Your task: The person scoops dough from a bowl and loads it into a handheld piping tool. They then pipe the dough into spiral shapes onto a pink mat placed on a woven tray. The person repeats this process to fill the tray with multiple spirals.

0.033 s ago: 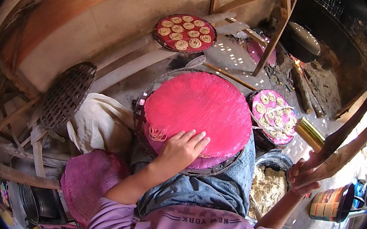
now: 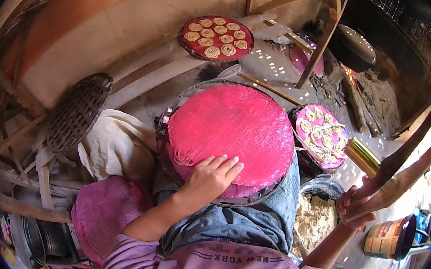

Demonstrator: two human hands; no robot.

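Observation:
My left hand (image 2: 207, 178) lies flat with its fingers stretched out on a bright pink, wet-looking round sheet (image 2: 232, 120). Beside the hand, a small tangle of pale noodle strands (image 2: 183, 159) sticks out at the sheet's near left edge. Under the sheet, a dark woven round tray (image 2: 163, 152) rests on my lap. At the right, my right hand (image 2: 353, 208) is closed round the wooden handles of a noodle press (image 2: 387, 179), whose brass cylinder (image 2: 362, 157) points toward a smaller pink tray (image 2: 335, 135) of coiled noodles. Some fingers are hidden behind the handles.
A bucket of pale dough (image 2: 316, 218) stands below the press. Noodle nests fill a red tray (image 2: 217, 34) at the back. An empty woven tray (image 2: 78, 112), whitish cloth (image 2: 120, 143) and purple round sheet (image 2: 107, 217) are leftward. Fire (image 2: 349, 74) burns under a dark pot (image 2: 355, 48).
My left hand has shifted very slightly leftward on the pink sheet. My right hand and the noodle press hold their place.

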